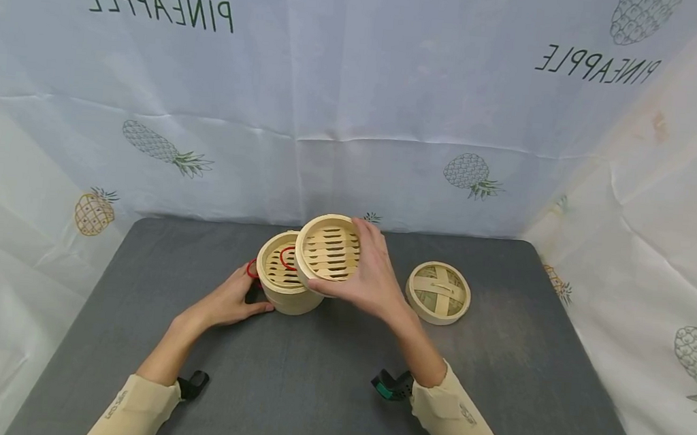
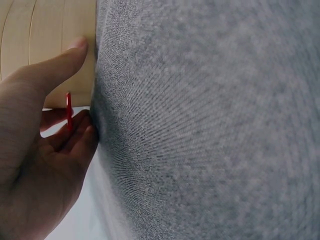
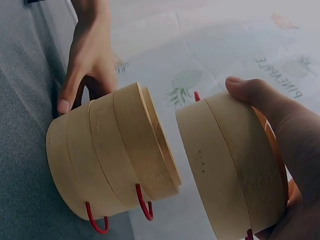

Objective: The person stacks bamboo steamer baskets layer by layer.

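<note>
My right hand (image 1: pixel 368 277) grips a bamboo steamer tier (image 1: pixel 327 250) by its rim and holds it tilted, just above and to the right of a lower steamer basket (image 1: pixel 282 280). In the right wrist view the held tier (image 3: pixel 230 160) is apart from the lower basket (image 3: pixel 110 150), which has red wire handles (image 3: pixel 95 222). My left hand (image 1: pixel 228 301) holds the lower basket's left side, thumb on its wall (image 2: pixel 40 35), fingers curled beside a red handle (image 2: pixel 68 110). The basket stands on the grey table (image 1: pixel 310 392).
A woven bamboo lid (image 1: pixel 438 292) lies flat on the table to the right of the baskets. White cloth printed with pineapples (image 1: pixel 358 95) hangs behind and on both sides. The table's side edges slope inward toward the back.
</note>
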{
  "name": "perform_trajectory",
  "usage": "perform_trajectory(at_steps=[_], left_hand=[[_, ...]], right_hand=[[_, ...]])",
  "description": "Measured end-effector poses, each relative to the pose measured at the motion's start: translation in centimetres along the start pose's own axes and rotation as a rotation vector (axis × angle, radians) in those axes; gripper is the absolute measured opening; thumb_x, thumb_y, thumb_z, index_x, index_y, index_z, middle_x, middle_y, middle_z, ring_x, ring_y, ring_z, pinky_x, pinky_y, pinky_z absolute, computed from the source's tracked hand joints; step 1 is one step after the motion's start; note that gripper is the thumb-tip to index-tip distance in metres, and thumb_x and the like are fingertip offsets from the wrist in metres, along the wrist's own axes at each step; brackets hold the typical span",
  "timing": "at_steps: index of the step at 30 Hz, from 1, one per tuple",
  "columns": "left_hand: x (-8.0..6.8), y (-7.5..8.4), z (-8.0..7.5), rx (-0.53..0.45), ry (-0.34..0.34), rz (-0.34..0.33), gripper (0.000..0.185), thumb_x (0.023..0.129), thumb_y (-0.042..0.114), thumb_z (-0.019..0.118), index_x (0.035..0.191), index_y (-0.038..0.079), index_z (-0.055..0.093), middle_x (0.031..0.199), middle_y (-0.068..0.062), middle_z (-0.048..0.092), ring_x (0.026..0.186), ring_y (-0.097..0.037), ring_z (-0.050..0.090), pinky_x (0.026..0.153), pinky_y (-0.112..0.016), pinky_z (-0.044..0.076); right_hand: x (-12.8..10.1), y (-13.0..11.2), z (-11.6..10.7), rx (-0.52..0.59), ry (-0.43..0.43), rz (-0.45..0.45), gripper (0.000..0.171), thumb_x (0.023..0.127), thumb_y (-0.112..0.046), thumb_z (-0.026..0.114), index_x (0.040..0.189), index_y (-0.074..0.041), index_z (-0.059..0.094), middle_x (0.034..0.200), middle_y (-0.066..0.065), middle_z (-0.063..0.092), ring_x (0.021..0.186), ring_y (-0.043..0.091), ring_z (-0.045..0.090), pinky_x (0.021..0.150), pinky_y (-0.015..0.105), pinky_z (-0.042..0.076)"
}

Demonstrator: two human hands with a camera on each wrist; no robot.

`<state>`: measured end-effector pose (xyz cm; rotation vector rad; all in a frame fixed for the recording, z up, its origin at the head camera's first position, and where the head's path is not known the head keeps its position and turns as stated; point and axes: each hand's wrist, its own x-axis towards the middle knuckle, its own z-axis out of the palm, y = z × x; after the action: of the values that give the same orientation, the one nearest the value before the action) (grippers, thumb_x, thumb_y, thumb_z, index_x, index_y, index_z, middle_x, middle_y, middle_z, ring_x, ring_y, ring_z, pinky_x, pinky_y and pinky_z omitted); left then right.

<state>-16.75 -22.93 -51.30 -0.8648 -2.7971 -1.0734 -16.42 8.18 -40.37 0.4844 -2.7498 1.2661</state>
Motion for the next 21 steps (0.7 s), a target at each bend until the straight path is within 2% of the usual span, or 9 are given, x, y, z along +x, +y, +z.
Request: perform_trajectory(at_steps=[2,6,8,12,14,15,16,21], left_hand=[[0.0,0.1,0.0,0.003,-0.013,-0.025,0.086,0.089,0.017,0.091,0.159,0.002,0.044,0.141,-0.015,0.064,0.125,-0.031,0.063,0.109,-0.057,0.049],[-0.2,-0.1,0.1,0.0,-0.002,-0.007,0.086,0.089,0.017,0.091,0.158,0.001,0.045,0.142,-0.018,0.064,0.126,-0.035,0.063,0.109,-0.06,0.049],[-0.3,-0.4,0.2,-0.016,0.013,0.02,0.085,0.088,0.019,0.092,0.158,0.002,0.045,0.144,-0.019,0.063,0.128,-0.038,0.063,0.108,-0.062,0.048],[-0.3,-2.1,1.0,-0.037,0.062,0.099,0.085,0.091,0.026,0.09,0.161,0.007,0.045,0.146,-0.019,0.062,0.13,-0.037,0.061,0.11,-0.054,0.049],[-0.3,-2.5,1.1,-0.038,0.07,0.106,0.087,0.09,0.029,0.09,0.161,0.01,0.045,0.147,-0.019,0.061,0.13,-0.037,0.06,0.11,-0.051,0.049],[-0.3,-2.5,1.1,-0.036,0.069,0.102,0.087,0.09,0.029,0.09,0.162,0.009,0.044,0.147,-0.02,0.061,0.13,-0.038,0.06,0.111,-0.052,0.048],[-0.3,-1.9,0.8,-0.033,0.057,0.079,0.089,0.089,0.028,0.091,0.161,0.008,0.045,0.148,-0.021,0.061,0.131,-0.04,0.06,0.109,-0.057,0.048],[-0.2,-0.3,0.0,-0.039,0.001,0.004,0.087,0.089,0.018,0.091,0.16,0.001,0.043,0.148,-0.022,0.061,0.131,-0.042,0.061,0.111,-0.065,0.047]], right_hand=[[0.1,-0.2,0.1,0.001,0.0,-0.005,0.13,0.067,-0.058,0.098,0.171,-0.018,0.031,0.174,0.009,0.033,0.162,0.035,0.032,0.124,0.067,0.039],[0.3,-0.6,0.5,-0.01,0.004,-0.02,0.13,0.066,-0.059,0.098,0.17,-0.018,0.032,0.171,0.009,0.036,0.159,0.033,0.036,0.124,0.064,0.041],[0.4,-0.7,0.7,-0.012,0.005,-0.02,0.129,0.066,-0.06,0.098,0.17,-0.017,0.033,0.17,0.009,0.036,0.158,0.033,0.038,0.123,0.064,0.042],[0.6,-0.8,0.9,-0.02,0.009,-0.03,0.129,0.066,-0.059,0.098,0.169,-0.016,0.034,0.169,0.009,0.039,0.156,0.033,0.04,0.123,0.063,0.043],[0.8,-0.8,1.1,-0.027,0.009,-0.041,0.129,0.066,-0.059,0.097,0.169,-0.015,0.034,0.168,0.01,0.04,0.155,0.033,0.041,0.123,0.062,0.043],[0.8,-0.8,1.1,-0.03,0.009,-0.046,0.129,0.066,-0.06,0.097,0.169,-0.015,0.034,0.167,0.01,0.04,0.155,0.033,0.041,0.123,0.062,0.043],[0.9,-0.8,1.2,-0.032,0.008,-0.049,0.128,0.066,-0.06,0.097,0.169,-0.015,0.034,0.167,0.01,0.041,0.154,0.034,0.042,0.123,0.062,0.044],[1.2,-0.9,1.6,-0.038,0.003,-0.056,0.128,0.067,-0.06,0.098,0.169,-0.014,0.034,0.166,0.01,0.041,0.152,0.034,0.044,0.121,0.062,0.045]])
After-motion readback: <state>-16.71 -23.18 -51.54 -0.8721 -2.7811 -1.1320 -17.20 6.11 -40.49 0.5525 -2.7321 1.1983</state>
